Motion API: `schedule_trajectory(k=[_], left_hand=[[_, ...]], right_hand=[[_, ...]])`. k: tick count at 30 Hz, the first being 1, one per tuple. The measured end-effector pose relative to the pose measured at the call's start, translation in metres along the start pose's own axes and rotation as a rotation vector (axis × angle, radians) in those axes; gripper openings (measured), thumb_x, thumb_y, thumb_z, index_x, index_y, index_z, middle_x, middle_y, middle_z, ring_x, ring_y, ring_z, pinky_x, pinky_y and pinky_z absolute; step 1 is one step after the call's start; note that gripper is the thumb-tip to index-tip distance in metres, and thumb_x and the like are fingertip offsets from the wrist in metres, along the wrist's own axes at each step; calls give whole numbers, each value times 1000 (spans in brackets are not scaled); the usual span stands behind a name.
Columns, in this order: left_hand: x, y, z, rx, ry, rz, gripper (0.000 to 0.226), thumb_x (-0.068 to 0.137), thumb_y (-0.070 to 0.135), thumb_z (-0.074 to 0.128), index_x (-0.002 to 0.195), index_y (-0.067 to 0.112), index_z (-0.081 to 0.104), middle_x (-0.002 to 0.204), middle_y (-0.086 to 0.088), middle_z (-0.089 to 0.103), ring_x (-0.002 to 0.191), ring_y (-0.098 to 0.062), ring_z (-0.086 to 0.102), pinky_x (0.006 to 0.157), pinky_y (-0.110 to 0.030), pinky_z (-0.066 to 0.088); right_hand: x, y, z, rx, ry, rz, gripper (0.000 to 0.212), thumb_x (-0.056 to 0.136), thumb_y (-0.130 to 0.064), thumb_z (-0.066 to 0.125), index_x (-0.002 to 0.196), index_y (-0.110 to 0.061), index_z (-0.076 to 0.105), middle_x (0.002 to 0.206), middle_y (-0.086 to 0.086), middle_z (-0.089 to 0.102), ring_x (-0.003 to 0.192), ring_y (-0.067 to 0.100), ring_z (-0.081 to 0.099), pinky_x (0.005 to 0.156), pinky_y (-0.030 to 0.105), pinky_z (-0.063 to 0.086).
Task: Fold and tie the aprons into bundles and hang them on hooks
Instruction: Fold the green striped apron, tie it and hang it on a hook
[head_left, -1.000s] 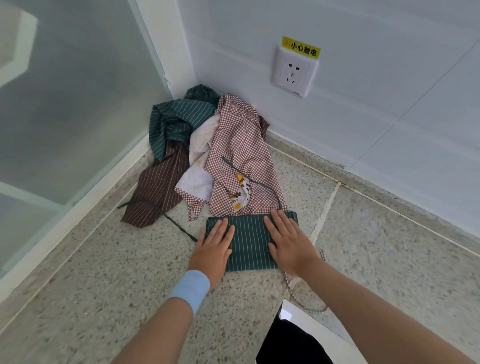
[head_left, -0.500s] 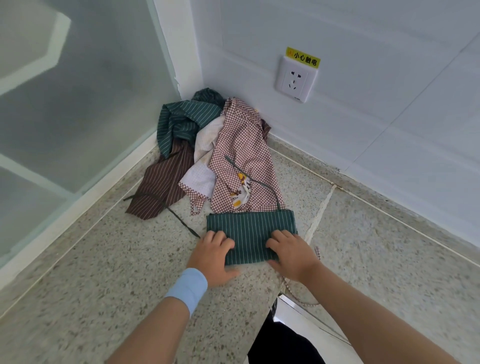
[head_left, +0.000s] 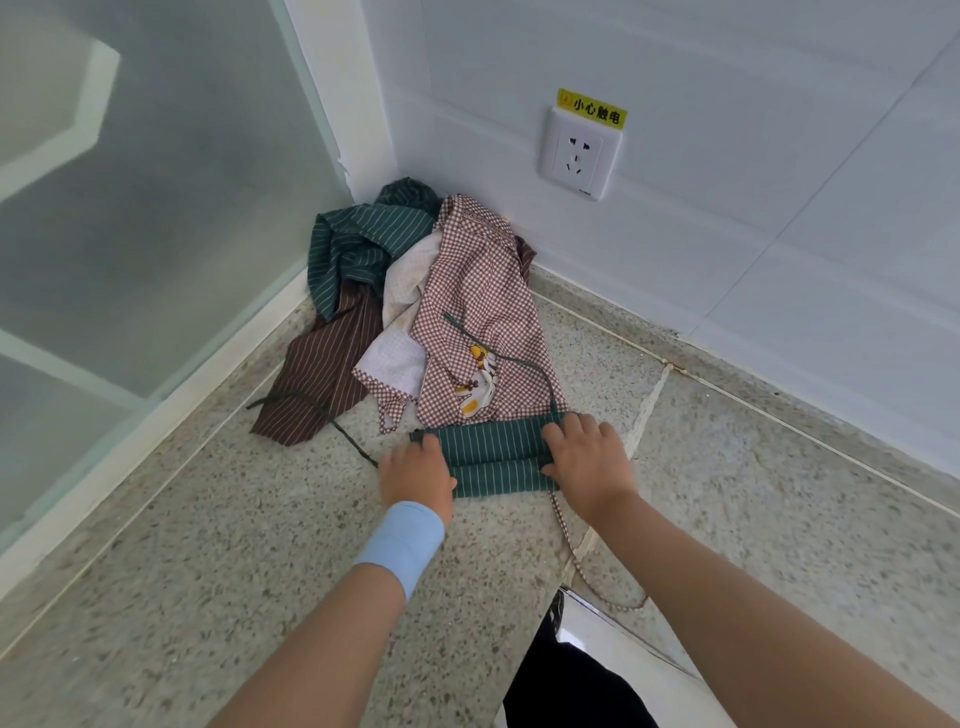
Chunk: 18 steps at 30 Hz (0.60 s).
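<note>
Two hands work one apron in the head view. Low in the middle of the frame, the folded green apron (head_left: 496, 457) lies on the floor (head_left: 249, 571) as a narrow band with a crease along its length, and we take it at both ends. The left hand (head_left: 415, 475), above a blue wristband (head_left: 402, 540), curls its grip round the left end. The right hand (head_left: 584, 460) curls its grip over the right end, thumb at the crease. We hold the ends, we judge, so that the band turns over evenly and the fold does not slip askew. Its green tie (head_left: 535, 366) trails up over the checked apron (head_left: 478, 306), left free for the knot to come. Above, toward the corner of the walls, the checked apron, a brown striped apron (head_left: 317, 384) and another green striped apron (head_left: 358, 244) lie heaped, within reach yet clear of the fold. No hooks show.
</note>
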<state>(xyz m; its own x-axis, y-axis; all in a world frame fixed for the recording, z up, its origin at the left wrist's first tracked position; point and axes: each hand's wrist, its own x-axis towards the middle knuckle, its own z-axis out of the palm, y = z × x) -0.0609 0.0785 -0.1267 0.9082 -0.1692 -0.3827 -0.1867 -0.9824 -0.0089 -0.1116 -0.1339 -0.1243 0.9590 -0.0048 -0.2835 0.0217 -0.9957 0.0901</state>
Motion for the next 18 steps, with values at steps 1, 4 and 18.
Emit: schedule_trajectory(k=[1,4,18], left_hand=[[-4,10,-2,51,80,40,32,89,23,61,118,17,47,110,-3,57,104,-23,51,91,-36,41],[-14,37,7,137,122,332,34,85,7,57,117,16,51,113,-5,50,108,-26,45,87,-37,38],[8,7,31,-41,133,427,36,77,17,79,106,17,58,101,0,54,89,-19,50,65,-31,50]], right_hand=[[0,-4,-3,-36,24,-35,32,90,-26,63,114,-18,43,109,5,47,98,23,48,84,35,44],[0,-13,0,-29,-13,-127,43,82,-7,62,118,-17,41,112,7,45,100,24,47,81,34,42],[2,10,21,140,41,-103,29,92,-36,47,115,-20,53,112,-1,52,102,22,48,93,39,43]])
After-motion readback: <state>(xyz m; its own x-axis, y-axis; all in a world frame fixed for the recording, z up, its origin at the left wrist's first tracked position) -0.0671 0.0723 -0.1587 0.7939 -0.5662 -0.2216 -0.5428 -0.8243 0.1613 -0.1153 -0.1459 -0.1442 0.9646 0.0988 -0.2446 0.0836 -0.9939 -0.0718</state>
